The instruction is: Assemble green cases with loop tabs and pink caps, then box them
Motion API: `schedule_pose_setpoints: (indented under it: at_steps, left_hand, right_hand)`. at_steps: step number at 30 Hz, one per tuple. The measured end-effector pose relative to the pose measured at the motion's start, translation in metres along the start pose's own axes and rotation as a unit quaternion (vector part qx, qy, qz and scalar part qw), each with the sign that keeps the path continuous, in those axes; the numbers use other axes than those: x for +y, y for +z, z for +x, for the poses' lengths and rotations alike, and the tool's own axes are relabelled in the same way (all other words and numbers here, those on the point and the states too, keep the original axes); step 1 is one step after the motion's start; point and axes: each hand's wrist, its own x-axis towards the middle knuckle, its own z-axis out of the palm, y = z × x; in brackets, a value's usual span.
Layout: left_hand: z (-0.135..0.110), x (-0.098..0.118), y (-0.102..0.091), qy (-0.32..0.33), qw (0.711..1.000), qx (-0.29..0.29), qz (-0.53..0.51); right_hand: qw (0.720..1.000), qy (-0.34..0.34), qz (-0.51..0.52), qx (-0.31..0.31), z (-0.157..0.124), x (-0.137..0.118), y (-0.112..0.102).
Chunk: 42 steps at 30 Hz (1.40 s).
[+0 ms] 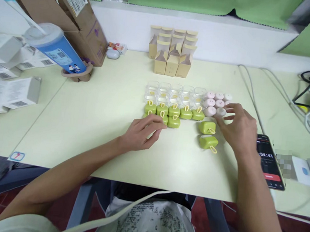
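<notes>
My left hand [146, 132] is loosely bent over the front row of small glossy green cases [174, 111] with pale loops, its thumb apart from the fingers. It partly covers some of them, and no held thing shows. My right hand [238, 128] has its thumb and fingertips around a small white cylinder [221, 112] at the corner of a group of pale pink and white cylinders [210, 103]. Below that group, two more green cases [207, 127] lie apart with their loops to the right. Clear plastic cups [175, 92] line up behind the green rows.
Small open cardboard boxes [172, 65] stand at the wall. Leftward are a blue cup [65, 57] in a holder, a large carton [93, 36] and white boxes [11, 94]. A phone [271, 162] and cables [253, 91] lie on the right.
</notes>
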Motion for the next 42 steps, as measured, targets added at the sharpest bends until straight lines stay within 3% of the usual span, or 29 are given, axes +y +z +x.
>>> schedule_pose_setpoints:
  at_steps: [3, 4, 8, 11, 13, 15, 17, 18, 20, 23, 26, 29, 34, 38, 42]
  left_hand:
    - [-0.001, -0.001, 0.001, 0.007, 1.0, 0.008, 0.003]
    - [-0.001, -0.001, 0.001, 0.01, 1.0, 0.009, 0.002]
    - [-0.002, -0.003, 0.002, 0.01, 1.0, 0.006, -0.004]
    - [-0.002, -0.003, 0.002, 0.005, 1.0, 0.004, 0.0]
    - [-0.002, -0.003, 0.001, 0.009, 1.0, 0.005, 0.005]
    - [-0.001, -0.001, 0.001, 0.011, 1.0, 0.009, 0.01]
    - [-0.001, 0.001, 0.002, 0.005, 1.0, 0.011, 0.01]
    - [-0.001, 0.003, 0.003, -0.003, 1.0, 0.008, 0.002]
    - [-0.001, 0.007, 0.005, -0.027, 0.999, 0.0, -0.029]
    - [0.001, 0.013, 0.008, -0.033, 0.998, 0.007, -0.052]
    - [0.002, 0.017, 0.008, -0.015, 0.999, 0.032, -0.008]
    - [0.002, 0.018, 0.009, -0.015, 0.998, 0.045, 0.042]
    - [0.002, 0.021, 0.01, 0.019, 0.997, 0.031, 0.07]
    - [0.003, 0.027, 0.01, 0.012, 0.998, 0.012, 0.054]
    - [0.006, 0.029, 0.007, -0.022, 0.999, 0.044, 0.02]
  right_hand:
    - [0.998, 0.006, -0.011, 0.058, -0.007, -0.015, -0.021]
    - [0.999, 0.009, -0.016, 0.051, -0.01, -0.022, -0.026]
    - [0.989, -0.012, -0.129, -0.072, -0.021, -0.042, -0.026]
    - [0.985, -0.041, -0.128, -0.108, -0.022, -0.041, -0.019]
    - [0.994, -0.038, -0.073, -0.067, -0.021, -0.037, -0.021]
    - [0.998, -0.037, 0.04, 0.017, -0.022, -0.038, -0.024]
    - [0.975, -0.043, 0.207, 0.069, -0.026, -0.046, -0.025]
    - [0.954, -0.052, 0.291, 0.061, -0.029, -0.053, -0.024]
    - [0.911, -0.084, 0.404, -0.013, -0.039, -0.072, -0.018]
    - [0.874, -0.136, 0.451, -0.121, -0.053, -0.101, -0.003]
    - [0.857, -0.116, 0.479, -0.153, -0.064, -0.118, 0.01]
    - [0.873, -0.111, 0.457, -0.126, -0.07, -0.121, 0.016]
    - [0.929, -0.201, 0.309, -0.035, -0.076, -0.122, 0.022]
    - [0.936, -0.259, 0.237, 0.011, -0.077, -0.122, 0.028]
    - [0.939, -0.251, 0.234, 0.0, -0.075, -0.12, 0.023]
